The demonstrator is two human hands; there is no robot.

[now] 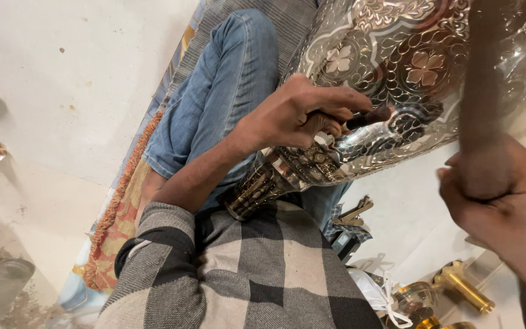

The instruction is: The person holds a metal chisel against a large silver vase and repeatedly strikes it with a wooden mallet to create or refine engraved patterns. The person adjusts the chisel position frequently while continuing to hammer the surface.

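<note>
A large silver metal vase [409, 55] with engraved flower patterns lies across my lap, its dark narrow neck [257, 192] pointing toward my body. My left hand [293, 116] rests on the vase and grips a short dark chisel [369, 117] whose tip touches the engraved surface. My right hand [506, 195], at the right edge, is closed around a dark wooden handle [481, 73] that rises, blurred, in front of the vase. The handle's head is out of view.
My bent knee in blue jeans [226, 79] lies under the vase. A fringed patterned mat [117, 213] covers the white floor [62, 73] beneath me. Brass fittings [458, 283], a white cloth [375, 292] and a small metal tool [354, 214] lie at lower right.
</note>
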